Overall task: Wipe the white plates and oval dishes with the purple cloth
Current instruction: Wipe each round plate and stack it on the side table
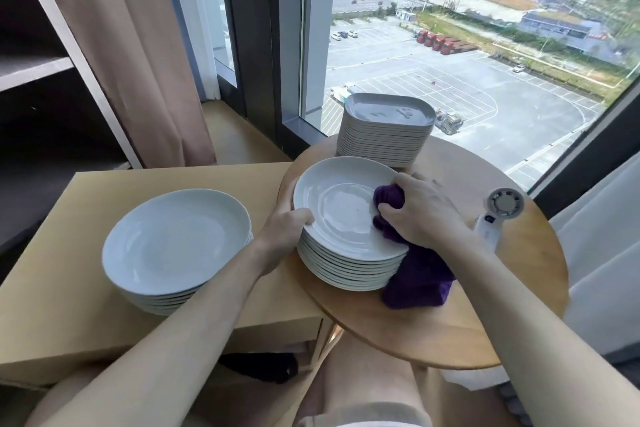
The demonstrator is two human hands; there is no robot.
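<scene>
By the high window [450, 62], a round tabletop [467, 329] carries a tall stack of plates [343, 267]. The left hand [285, 229] curls over the left rim of the top plate [332, 204], steadying it. The right hand [420, 215] grips the bunched cloth [420, 282] against its right side. Glazed china looks heavy, slick and breakable, so hold it by the rim. The cloth is soft.

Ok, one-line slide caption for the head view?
Right hand presses the purple cloth on the top plate; left hand grips the rim.
</scene>
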